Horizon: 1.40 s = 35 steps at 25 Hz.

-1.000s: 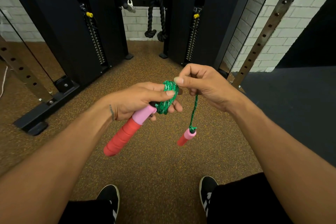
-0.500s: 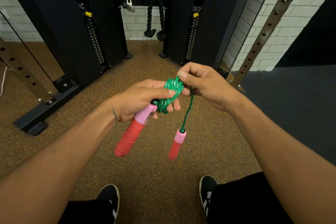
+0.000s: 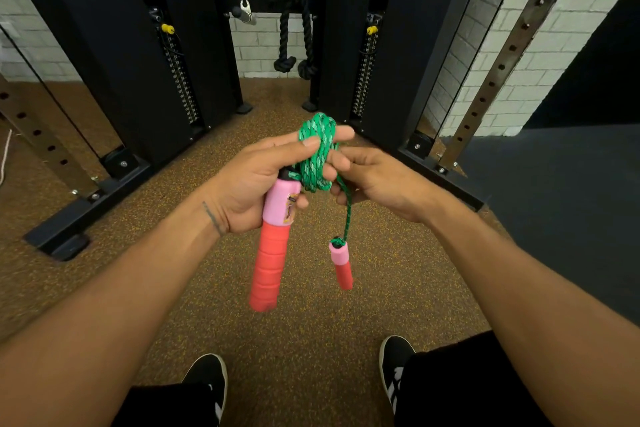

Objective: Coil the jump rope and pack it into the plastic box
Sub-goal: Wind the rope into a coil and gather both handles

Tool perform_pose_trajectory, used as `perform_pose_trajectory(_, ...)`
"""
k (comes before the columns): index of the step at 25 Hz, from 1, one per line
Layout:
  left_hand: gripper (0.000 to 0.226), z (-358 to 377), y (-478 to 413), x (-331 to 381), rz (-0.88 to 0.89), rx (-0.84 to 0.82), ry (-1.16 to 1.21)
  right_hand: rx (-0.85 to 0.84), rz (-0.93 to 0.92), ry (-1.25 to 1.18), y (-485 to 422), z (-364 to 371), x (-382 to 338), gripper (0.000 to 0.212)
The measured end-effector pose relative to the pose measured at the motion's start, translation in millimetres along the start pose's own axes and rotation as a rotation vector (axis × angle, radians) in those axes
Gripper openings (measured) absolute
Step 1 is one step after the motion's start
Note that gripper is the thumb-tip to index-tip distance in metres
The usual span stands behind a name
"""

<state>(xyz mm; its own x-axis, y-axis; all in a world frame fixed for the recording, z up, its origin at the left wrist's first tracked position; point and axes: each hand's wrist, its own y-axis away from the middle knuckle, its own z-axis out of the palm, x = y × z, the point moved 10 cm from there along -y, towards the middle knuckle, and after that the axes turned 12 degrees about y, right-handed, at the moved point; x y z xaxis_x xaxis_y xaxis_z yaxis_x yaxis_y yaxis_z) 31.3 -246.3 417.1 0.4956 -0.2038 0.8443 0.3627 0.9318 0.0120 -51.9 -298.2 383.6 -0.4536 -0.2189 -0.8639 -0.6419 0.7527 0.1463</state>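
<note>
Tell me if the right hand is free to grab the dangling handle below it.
Probably not at once: the right hand is busy with the green rope. The dangling handle hangs in open air right below, nothing around it, so letting go of the rope should free the way.

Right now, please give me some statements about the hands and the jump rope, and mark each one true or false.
1. The left hand holds a handle and the green coil. True.
2. The second handle lies on the floor. False: it hangs in the air on a short length of rope.
3. The right hand touches the rope beside the coil. True.
4. The plastic box stands between the shoes. False: no box is in view.
5. The rope is fully stretched out. False: most of it is coiled.
</note>
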Motion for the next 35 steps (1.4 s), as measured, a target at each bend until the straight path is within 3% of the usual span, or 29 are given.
perform_pose_trajectory(4,0.039,-15.0,-3.9,10.6,0.092,0.186,0.101,-0.044,0.022,-0.009,0.0,18.5,-5.1,0.027)
perform_pose_trajectory(7,0.033,-35.9,-2.4,17.2,0.169,0.374,0.006,-0.120,-0.044,0.169,4.3,29.5,-14.7,0.011)
perform_pose_trajectory(8,0.030,-41.6,0.2,20.9,0.187,0.432,-0.149,-0.161,-0.062,0.235,7.7,32.6,-19.2,0.011)
perform_pose_trajectory(11,0.025,-39.5,2.4,24.9,0.110,0.436,-1.178,-0.159,-0.136,0.337,13.8,23.3,-33.3,0.015)
perform_pose_trajectory(12,0.026,-36.8,1.6,16.4,0.035,0.387,-1.285,-0.104,-0.179,0.326,14.2,14.0,-40.0,0.015)
perform_pose_trajectory(13,0.027,-33.8,1.6,7.3,-0.016,0.326,-1.167,-0.044,-0.215,0.273,13.4,3.8,-43.0,0.013)
perform_pose_trajectory(15,0.028,-27.6,2.4,-13.2,-0.149,0.223,-0.586,0.058,-0.260,0.137,13.3,-13.2,-44.2,0.012)
perform_pose_trajectory(17,0.031,-14.0,3.0,-21.2,-0.215,0.061,-0.217,0.122,-0.255,0.056,12.8,-24.1,-41.8,0.023)
perform_pose_trajectory(19,0.037,-10.4,4.2,-22.0,-0.236,-0.053,-0.208,0.096,-0.209,0.010,11.9,-24.7,-35.1,0.030)
perform_pose_trajectory(22,0.033,-17.4,4.3,-28.7,-0.284,-0.051,-0.341,-0.016,-0.147,0.083,12.9,-16.0,-27.3,0.031)
perform_pose_trajectory(24,0.026,-13.7,5.0,-29.8,-0.287,-0.061,-0.250,-0.049,-0.152,0.094,12.8,-15.1,-25.2,0.033)
perform_pose_trajectory(27,0.049,-1.8,6.1,-23.8,-0.248,-0.135,-0.050,-0.111,-0.140,-0.131,14.4,-19.0,-23.9,0.037)
perform_pose_trajectory(29,0.057,1.3,6.8,-22.7,-0.246,-0.141,-0.060,-0.197,-0.101,-0.254,17.7,-19.2,-20.2,0.036)
perform_pose_trajectory(32,0.045,-4.7,4.6,-25.6,-0.264,-0.076,-0.201,-0.343,0.004,-0.161,25.5,-13.9,-5.7,0.028)
perform_pose_trajectory(35,0.034,-12.5,6.3,-25.5,-0.316,-0.052,-0.315,-0.329,-0.008,-0.057,25.2,-15.1,-2.1,0.014)
